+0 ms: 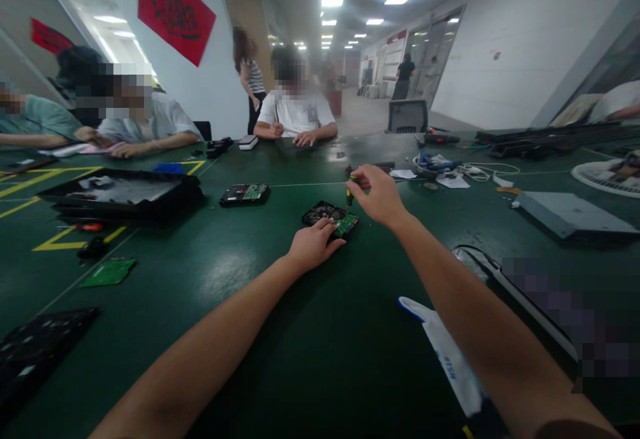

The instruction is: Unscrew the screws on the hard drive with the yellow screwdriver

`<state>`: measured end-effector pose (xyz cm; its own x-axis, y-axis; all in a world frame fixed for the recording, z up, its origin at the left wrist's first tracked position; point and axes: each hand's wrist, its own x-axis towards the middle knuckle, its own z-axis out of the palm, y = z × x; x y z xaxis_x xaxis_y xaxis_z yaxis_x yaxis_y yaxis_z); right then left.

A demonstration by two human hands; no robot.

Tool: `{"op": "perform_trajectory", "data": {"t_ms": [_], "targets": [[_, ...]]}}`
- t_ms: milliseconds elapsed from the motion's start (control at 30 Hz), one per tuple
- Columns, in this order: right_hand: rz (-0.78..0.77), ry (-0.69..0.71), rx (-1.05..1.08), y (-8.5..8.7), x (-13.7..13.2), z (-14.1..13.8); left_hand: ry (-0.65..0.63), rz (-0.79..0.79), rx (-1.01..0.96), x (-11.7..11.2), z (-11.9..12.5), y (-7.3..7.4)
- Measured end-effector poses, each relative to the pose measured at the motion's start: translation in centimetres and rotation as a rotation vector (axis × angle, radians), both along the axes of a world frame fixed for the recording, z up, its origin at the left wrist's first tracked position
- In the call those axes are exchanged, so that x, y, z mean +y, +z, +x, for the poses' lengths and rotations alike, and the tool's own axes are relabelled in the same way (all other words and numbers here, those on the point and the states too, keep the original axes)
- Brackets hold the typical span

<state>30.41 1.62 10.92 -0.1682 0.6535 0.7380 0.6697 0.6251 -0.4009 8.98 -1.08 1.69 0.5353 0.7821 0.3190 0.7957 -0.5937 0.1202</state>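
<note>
At the left of my desk (pixel 325 332), a black tray (pixel 125 192) sits with its length across my view, a green board (pixel 109 272) lying nearer me; then comes a second drive (pixel 245 194), flat, its long side running left to right; next, my left hand (pixel 315 244) rests on the near side of the open drive (pixel 320 211), fingers on it, though whether they clasp it I cannot tell; the open drive lies flat in front of me, long axis slanting from far left to near right, its green end toward the right; above that end my right hand (pixel 380 194) pinches a screwdriver (pixel 349 197), nearly upright, pointing down; farther right lies a grey case (pixel 575 212).
</note>
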Motion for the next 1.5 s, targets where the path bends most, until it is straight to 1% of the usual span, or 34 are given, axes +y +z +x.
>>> {"op": "perform_trajectory", "data": {"t_ms": [267,533,733,1000,1200,1400,1500], "targets": [[-0.041,0.024,0.009,0.19,-0.32,-0.26,-0.009,0.021,-0.004,-0.09,0.03,0.06],[-0.006,0.021,-0.032,0.25,-0.11,-0.03,-0.018,0.031,-0.004,0.0,-0.12,-0.11],[-0.034,-0.004,0.033,-0.05,0.0,-0.16,-0.001,0.028,-0.003,-0.05,-0.02,-0.12],[-0.013,0.021,-0.003,0.17,-0.34,-0.46,-0.009,0.035,-0.027,0.03,0.12,-0.26],[-0.047,-0.001,0.061,0.14,-0.36,-0.41,-0.034,0.015,-0.087,-0.22,0.0,0.13],[0.007,0.002,-0.001,0.28,-0.3,-0.39,-0.023,-0.004,-0.085,-0.33,-0.09,0.38],[0.004,-0.007,-0.008,0.26,-0.31,-0.35,-0.008,-0.016,-0.08,-0.25,-0.05,0.39]]}}
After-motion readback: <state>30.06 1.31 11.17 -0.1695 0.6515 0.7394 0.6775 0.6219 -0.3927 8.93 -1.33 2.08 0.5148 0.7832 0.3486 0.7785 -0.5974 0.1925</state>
